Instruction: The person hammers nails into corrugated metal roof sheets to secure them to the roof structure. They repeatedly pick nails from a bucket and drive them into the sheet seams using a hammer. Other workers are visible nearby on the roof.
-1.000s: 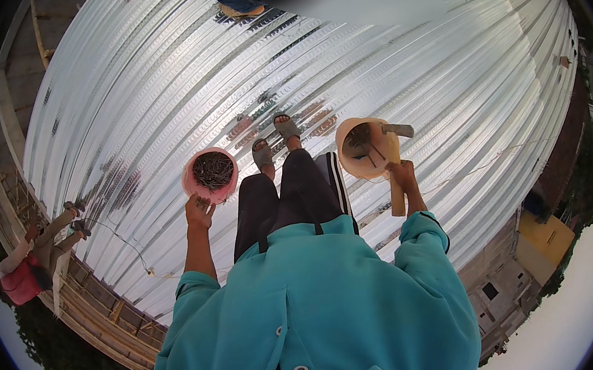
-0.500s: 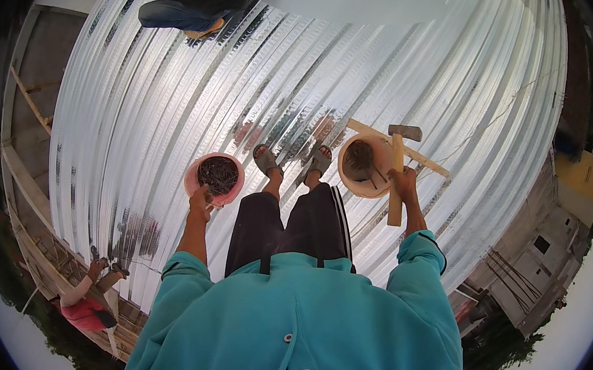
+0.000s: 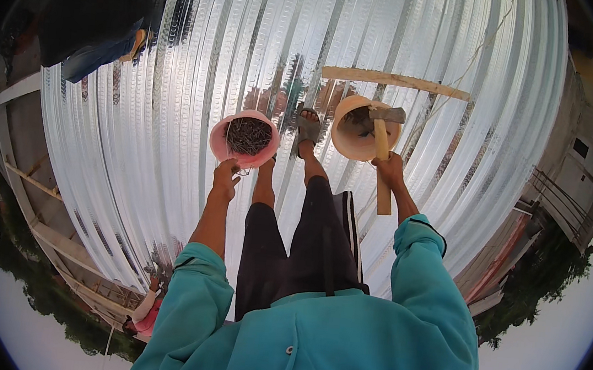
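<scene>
My left hand [image 3: 225, 180] is closed at the near rim of a pink bucket [image 3: 217, 138], where part of its wire handle shows. Inside that bucket lies a heap of thin dark nails [image 3: 247, 136]. My right hand [image 3: 388, 169] grips the wooden handle of a hammer [image 3: 382, 142], whose metal head points away from me, over the mouth of a pale orange bucket [image 3: 349, 146]. Dark contents in this second bucket are partly hidden by the hammer. The orange bucket sits right beside my right fingers; whether they also hold it I cannot tell.
Shiny ribbed metal sheeting [image 3: 202, 55] spreads under my feet. Beyond the orange bucket lies a wooden batten [image 3: 395, 82]. A person in dark clothes [image 3: 98, 20] bends at the far left; another in red [image 3: 147, 317] is at the lower left, near the sheeting's edge and wooden beams.
I have stepped forward and the view has turned. The pink bucket has swung right and away from me, and the hammer's head has come over the orange bucket. The batten now lies beyond that bucket.
</scene>
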`<act>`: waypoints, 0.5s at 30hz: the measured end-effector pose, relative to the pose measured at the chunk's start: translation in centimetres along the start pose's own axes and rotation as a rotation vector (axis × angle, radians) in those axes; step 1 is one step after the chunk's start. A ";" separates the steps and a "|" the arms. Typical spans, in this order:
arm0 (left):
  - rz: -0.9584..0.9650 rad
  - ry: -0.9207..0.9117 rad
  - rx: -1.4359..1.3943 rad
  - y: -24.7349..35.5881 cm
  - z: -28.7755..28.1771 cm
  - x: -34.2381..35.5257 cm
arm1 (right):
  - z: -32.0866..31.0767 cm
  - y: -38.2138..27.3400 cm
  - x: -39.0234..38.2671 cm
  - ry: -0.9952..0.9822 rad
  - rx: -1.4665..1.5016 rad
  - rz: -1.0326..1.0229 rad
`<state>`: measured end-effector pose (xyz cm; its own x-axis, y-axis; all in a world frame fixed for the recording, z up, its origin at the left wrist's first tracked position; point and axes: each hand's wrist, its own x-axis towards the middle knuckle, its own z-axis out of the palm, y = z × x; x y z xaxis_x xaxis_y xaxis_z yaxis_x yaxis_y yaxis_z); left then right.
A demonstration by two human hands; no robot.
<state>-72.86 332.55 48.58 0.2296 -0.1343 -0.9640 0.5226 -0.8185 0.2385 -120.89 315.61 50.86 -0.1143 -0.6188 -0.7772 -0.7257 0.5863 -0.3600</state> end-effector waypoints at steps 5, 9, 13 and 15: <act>0.061 -0.114 0.026 2.7 8.3 3.2 | 2.0 3.1 0.8 0.058 -0.018 0.026; 0.065 -0.113 0.111 3.7 13.9 5.8 | 1.7 5.5 1.1 0.040 -0.054 0.025; 0.106 -0.150 0.209 4.4 17.8 5.6 | 1.9 9.6 2.5 0.077 -0.075 0.060; 0.101 -0.194 0.272 4.5 17.4 7.1 | 2.2 11.1 2.9 0.095 -0.048 0.087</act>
<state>-83.16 318.19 40.76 0.0955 -0.3047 -0.9477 0.2616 -0.9109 0.3192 -127.80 321.50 43.42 -0.2406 -0.6146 -0.7513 -0.7414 0.6159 -0.2663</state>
